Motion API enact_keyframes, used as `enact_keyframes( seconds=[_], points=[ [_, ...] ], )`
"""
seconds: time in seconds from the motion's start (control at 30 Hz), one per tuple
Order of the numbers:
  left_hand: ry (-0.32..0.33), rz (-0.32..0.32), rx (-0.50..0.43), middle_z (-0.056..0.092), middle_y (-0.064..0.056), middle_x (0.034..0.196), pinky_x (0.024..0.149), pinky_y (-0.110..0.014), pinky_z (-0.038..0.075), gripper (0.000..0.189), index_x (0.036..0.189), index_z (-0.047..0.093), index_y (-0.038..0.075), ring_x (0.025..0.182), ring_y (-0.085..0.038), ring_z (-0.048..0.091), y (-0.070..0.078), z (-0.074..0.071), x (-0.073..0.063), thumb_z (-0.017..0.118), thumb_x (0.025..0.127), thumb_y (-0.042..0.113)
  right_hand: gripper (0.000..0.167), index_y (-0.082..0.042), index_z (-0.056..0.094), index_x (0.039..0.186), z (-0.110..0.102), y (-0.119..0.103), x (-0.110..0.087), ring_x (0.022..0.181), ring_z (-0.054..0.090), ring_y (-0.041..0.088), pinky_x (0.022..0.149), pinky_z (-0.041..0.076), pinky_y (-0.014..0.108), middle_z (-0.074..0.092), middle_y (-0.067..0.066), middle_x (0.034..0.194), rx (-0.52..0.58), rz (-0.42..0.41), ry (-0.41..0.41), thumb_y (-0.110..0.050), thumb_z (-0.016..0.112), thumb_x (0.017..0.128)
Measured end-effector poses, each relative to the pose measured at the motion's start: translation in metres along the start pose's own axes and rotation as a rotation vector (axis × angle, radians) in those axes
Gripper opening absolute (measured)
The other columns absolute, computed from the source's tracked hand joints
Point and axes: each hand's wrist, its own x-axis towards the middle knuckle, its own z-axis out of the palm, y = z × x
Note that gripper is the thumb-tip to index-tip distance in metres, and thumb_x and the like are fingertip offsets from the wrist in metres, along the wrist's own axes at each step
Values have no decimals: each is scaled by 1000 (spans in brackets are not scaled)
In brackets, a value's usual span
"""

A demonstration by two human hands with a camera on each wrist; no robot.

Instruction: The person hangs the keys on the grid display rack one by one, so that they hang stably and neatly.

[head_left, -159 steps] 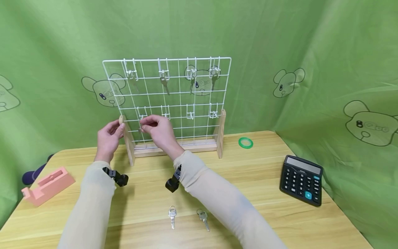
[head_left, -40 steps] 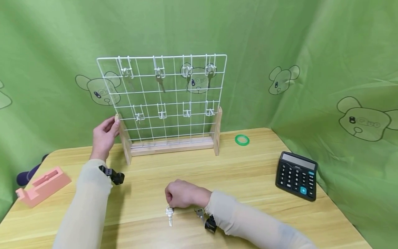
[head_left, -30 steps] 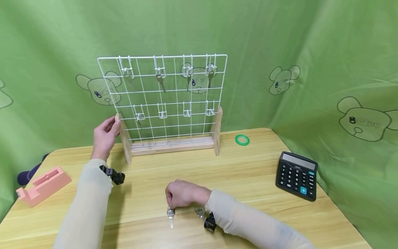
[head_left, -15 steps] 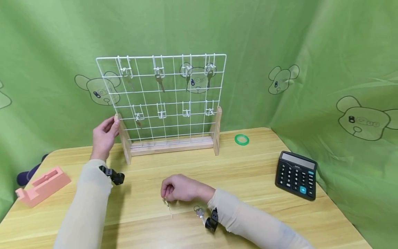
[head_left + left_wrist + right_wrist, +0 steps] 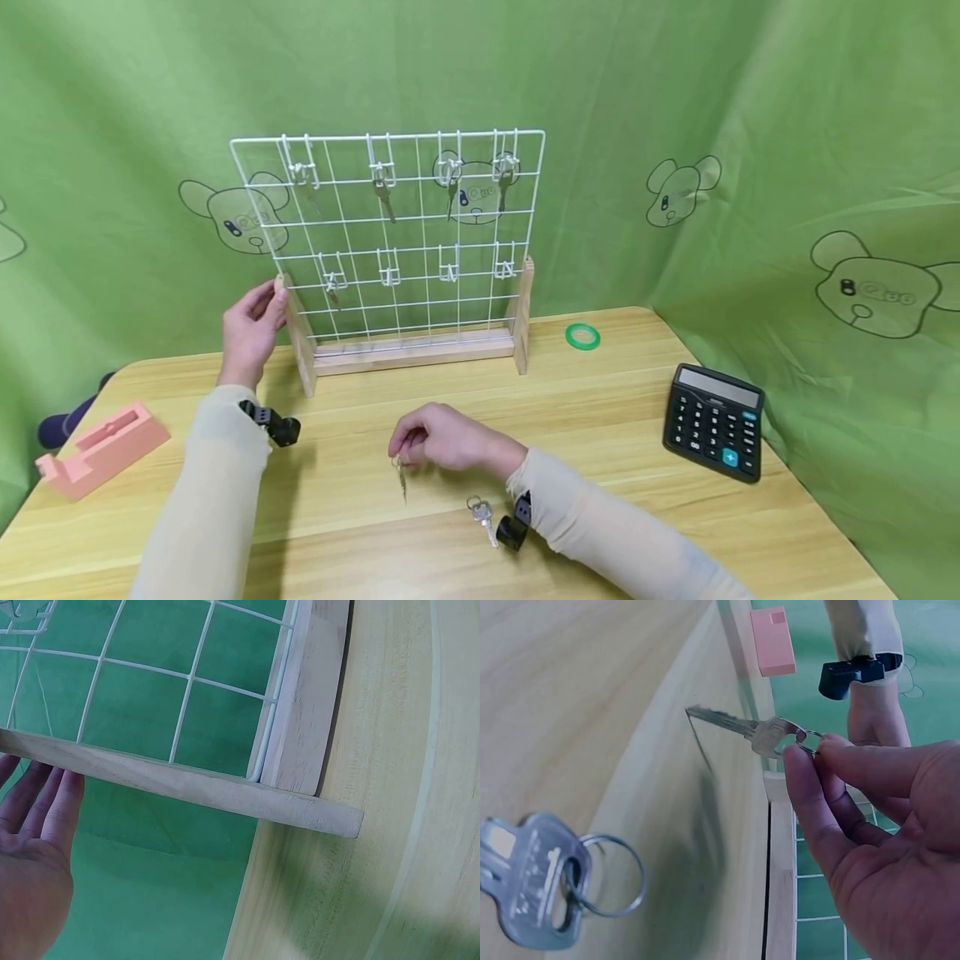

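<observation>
My right hand (image 5: 450,437) pinches a silver key (image 5: 402,479) by its ring between thumb and fingertip. In the right wrist view this key (image 5: 769,736) hangs just off the table, blade pointing away from the hand. A second key (image 5: 482,514) with a ring lies on the table near the right wrist. My left hand (image 5: 251,329) holds the top of the left wooden upright (image 5: 300,342) of a white wire grid rack (image 5: 420,218). Keys hang from the upper hooks (image 5: 381,173), and one key (image 5: 333,293) from the lower left hook.
A pink tape dispenser (image 5: 108,452) stands at the left. Toward the right lie a green tape roll (image 5: 572,342) and a black calculator (image 5: 716,421). Three lower hooks (image 5: 448,272) carry no keys. A green curtain (image 5: 615,83) hangs behind the wooden table (image 5: 360,533).
After leaving the lower left hook, where a key now hangs, my right hand came down, took a key by its ring and lifted it slightly off the table. The left hand stays on the upright.
</observation>
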Motion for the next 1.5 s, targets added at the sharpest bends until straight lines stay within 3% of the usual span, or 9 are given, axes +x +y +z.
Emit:
enact_keyframes(
  seconds=[0.47,0.77,1.17,1.4,1.5],
  points=[
    [10,0,30,46,-18,146,100,-26,48,58,145,47,9,129,-28,49,0,1,0,62,96,36,12,-11,71,94,-9,-9,8,81,60,10,75,54,24,67,-3,87,-61,-41,100,0,67,90],
    [14,2,41,47,-20,144,98,-25,49,57,143,48,5,126,-29,51,-1,3,1,61,97,35,12,-8,71,94,-17,-13,10,80,63,14,78,57,34,67,-2,85,9,10,164,2,67,90],
    [12,-26,60,47,-21,144,99,-25,48,59,144,46,4,126,-29,51,-1,1,0,60,97,37,11,-4,70,94,-27,-19,15,78,65,16,82,57,47,65,4,84,39,-4,220,5,65,90],
    [14,-34,51,47,-21,144,99,-24,48,61,144,45,3,126,-29,51,-1,1,0,61,96,38,12,-3,70,97,-36,-20,18,79,66,16,76,58,32,65,4,85,21,-23,222,5,64,91],
    [19,-31,40,47,-22,143,98,-23,49,61,143,46,3,125,-28,52,0,2,1,61,96,37,11,-2,70,97,-40,-21,20,79,66,16,75,58,31,65,4,85,3,-52,226,5,64,91]
  ],
)
